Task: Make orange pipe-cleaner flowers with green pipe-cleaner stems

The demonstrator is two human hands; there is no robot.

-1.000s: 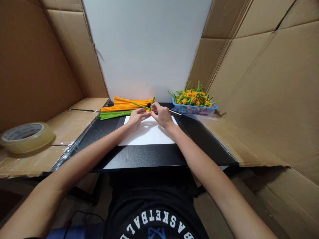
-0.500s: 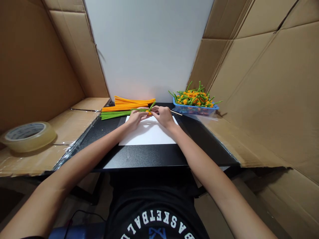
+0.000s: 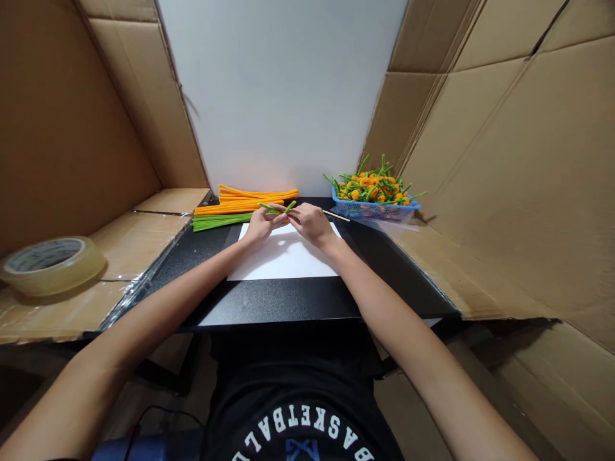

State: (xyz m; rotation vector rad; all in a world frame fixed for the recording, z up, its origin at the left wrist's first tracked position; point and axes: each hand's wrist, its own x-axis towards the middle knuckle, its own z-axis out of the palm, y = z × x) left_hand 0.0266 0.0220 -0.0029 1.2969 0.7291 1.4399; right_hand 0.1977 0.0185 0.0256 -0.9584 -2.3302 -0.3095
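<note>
Above a white paper sheet [image 3: 283, 262], my left hand [image 3: 261, 226] and my right hand [image 3: 312, 223] meet with fingertips pinched together. Between them is a green pipe cleaner [image 3: 290, 207], its two ends sticking up and out to the left. Only a speck of orange shows at the fingertips; the rest of that part is hidden by the fingers. Just behind my left hand lie orange pipe cleaners [image 3: 230, 208] and green pipe cleaners [image 3: 218, 221] in bundles.
At the back right a blue basket [image 3: 372, 209] holds a heap of orange-and-green pipe-cleaner pieces [image 3: 375, 186]. A thin stick [image 3: 337, 216] lies by my right hand. A tape roll [image 3: 91, 262] rests on cardboard at left. Cardboard walls flank the black table [image 3: 278, 301].
The green ends have turned and now sit lower between my fingers. The orange part, plainly seen before, is mostly covered. Both hands stay over the paper.
</note>
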